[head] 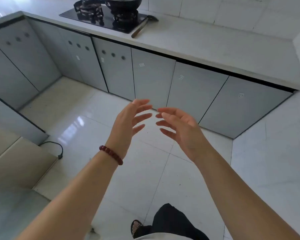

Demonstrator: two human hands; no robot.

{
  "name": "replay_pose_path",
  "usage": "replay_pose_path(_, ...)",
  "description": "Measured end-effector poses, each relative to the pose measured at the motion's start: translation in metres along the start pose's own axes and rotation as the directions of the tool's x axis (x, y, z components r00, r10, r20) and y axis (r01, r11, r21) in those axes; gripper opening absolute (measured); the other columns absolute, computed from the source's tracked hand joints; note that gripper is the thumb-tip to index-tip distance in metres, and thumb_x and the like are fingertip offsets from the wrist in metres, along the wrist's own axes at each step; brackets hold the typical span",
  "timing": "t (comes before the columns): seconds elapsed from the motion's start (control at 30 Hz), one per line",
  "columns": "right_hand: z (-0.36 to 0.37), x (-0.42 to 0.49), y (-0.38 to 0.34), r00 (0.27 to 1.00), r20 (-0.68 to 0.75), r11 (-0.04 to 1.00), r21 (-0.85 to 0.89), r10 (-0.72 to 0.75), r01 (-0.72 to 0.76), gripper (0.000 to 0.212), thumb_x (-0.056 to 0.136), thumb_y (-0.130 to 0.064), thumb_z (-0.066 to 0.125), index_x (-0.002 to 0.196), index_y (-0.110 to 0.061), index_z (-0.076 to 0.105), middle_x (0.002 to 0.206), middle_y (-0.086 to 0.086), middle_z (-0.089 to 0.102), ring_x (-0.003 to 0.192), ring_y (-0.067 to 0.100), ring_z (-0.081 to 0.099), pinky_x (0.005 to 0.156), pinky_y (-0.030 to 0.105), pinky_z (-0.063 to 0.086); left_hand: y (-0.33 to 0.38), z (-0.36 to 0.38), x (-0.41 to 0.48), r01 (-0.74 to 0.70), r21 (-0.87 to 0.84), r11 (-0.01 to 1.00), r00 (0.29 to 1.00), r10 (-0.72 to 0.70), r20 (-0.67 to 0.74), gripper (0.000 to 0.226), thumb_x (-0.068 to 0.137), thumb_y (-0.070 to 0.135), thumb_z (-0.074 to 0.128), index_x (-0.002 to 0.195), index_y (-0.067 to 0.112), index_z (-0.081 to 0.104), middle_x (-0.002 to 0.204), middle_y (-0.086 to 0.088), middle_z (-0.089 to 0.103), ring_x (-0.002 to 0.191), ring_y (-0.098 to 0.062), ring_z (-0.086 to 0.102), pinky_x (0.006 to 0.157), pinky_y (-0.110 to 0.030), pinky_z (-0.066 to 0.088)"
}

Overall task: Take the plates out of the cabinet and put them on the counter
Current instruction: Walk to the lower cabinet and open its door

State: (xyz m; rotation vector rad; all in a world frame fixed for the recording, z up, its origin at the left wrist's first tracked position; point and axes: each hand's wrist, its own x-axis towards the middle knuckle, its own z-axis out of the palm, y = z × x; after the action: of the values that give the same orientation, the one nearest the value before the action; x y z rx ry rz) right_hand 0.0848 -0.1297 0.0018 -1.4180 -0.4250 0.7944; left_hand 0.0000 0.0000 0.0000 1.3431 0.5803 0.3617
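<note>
Over the tiled floor (163, 179), in front of the lower cabinet doors (152, 78), the left hand (126, 123) and the right hand (182, 130) hang side by side, both spread wide with fingers loosely curled toward each other and nothing held; a red bead bracelet (111, 154) sits on the left wrist. No plates can be seen: every door along the run is closed, so they are presumably behind one of them, though which one cannot be told. Their look is therefore unknown. Judged by the task alone, plates are likely stiff, fairly heavy in a stack, smooth and breakable, best taken by opposite rims with both hands, or under the base. Beyond the doors, the desk (215, 47) has bare room to the right of the gas stove (102, 16), where a hammer (142, 25) lies.
</note>
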Motion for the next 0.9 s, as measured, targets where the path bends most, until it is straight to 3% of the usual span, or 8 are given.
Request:
replay_pose_path(0.53,-0.032,0.223,-0.044,0.997,0.074,1.000,0.014,0.022,-0.023,0.012,0.088,-0.024,0.060,0.098,-0.023,0.066,0.093,-0.007,0.070,0.088,0.011,0.065,0.081,0.027,0.048,0.044,0.002,0.203,0.009,-0.048,0.999,0.996,-0.013,-0.091,0.035,0.094,0.041,0.034,0.104,0.025,0.063,0.116,0.001,0.067,0.108,-0.019,0.062,0.095,-0.038,0.047)
replay_pose_path(0.9,0.007,0.338,-0.056,0.990,0.140,0.999,0.014,0.027,-0.029,0.016,0.088,-0.025,0.059,0.101,-0.021,0.067,0.092,-0.007,0.070,0.090,0.012,0.066,0.082,0.027,0.049,0.066,-0.053,0.304,0.003,-0.079,0.997,0.985,-0.017,-0.171,0.036,0.095,0.043,0.034,0.104,0.025,0.064,0.114,0.001,0.068,0.109,-0.019,0.063,0.098,-0.040,0.047)
